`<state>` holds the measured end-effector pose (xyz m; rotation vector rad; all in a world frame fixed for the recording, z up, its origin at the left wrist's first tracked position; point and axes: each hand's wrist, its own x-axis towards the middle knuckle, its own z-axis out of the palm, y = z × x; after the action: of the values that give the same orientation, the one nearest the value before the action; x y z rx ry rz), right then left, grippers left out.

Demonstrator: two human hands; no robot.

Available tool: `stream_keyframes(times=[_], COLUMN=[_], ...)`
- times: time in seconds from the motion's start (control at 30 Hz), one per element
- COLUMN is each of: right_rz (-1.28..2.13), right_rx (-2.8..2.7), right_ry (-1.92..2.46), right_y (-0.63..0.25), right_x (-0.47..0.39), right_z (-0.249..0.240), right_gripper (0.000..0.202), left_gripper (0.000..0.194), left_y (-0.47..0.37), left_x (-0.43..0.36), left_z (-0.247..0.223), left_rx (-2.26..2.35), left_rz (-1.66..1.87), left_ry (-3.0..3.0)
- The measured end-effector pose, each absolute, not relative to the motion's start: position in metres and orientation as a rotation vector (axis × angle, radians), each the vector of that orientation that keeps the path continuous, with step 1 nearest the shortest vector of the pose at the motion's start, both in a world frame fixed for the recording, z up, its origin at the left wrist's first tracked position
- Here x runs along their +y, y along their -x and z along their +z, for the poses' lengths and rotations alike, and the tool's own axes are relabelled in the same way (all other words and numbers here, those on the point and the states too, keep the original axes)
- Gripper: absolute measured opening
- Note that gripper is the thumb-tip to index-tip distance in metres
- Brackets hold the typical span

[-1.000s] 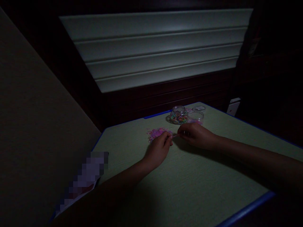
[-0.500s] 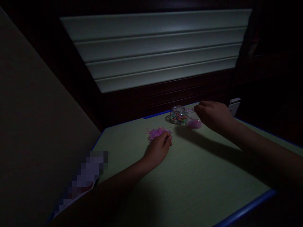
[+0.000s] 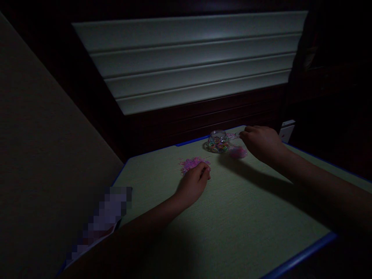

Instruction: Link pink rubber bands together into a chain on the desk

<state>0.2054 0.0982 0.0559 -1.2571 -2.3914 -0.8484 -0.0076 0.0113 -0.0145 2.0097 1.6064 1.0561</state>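
My left fingers (image 3: pixel 205 167) curled beside the pink pile (image 3: pixel 192 162), my right fingers (image 3: pixel 244 134) bunched by the clear tub (image 3: pixel 238 152) near the table (image 3: pixel 232 209)'s far-right corner (gripping anything, I couldn't tell).

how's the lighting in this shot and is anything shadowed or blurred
Head view: dim overall, the slatted panel brightest; the right arm shadows the green table; a pixelated patch hides detail at lower left; the pink bits by the right hand look blurry.
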Motion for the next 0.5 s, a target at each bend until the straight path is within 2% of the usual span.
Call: stream_keyframes(times=[0.33, 0.5], right_rz=[-0.808, -0.596], right_rx=[-2.404, -2.45], right_ry=[1.195, 0.998], right_y=[-0.205, -0.192], right_x=[0.095, 0.084], right_z=[0.057, 0.05], right_gripper=[0.024, 0.027], left_gripper=[0.021, 0.023], left_y=[0.006, 0.005], left_x=[0.011, 0.012], left_z=[-0.013, -0.015], left_rx=[1.613, 1.605], left_rz=[1.05, 1.072], left_ry=[-2.002, -2.0])
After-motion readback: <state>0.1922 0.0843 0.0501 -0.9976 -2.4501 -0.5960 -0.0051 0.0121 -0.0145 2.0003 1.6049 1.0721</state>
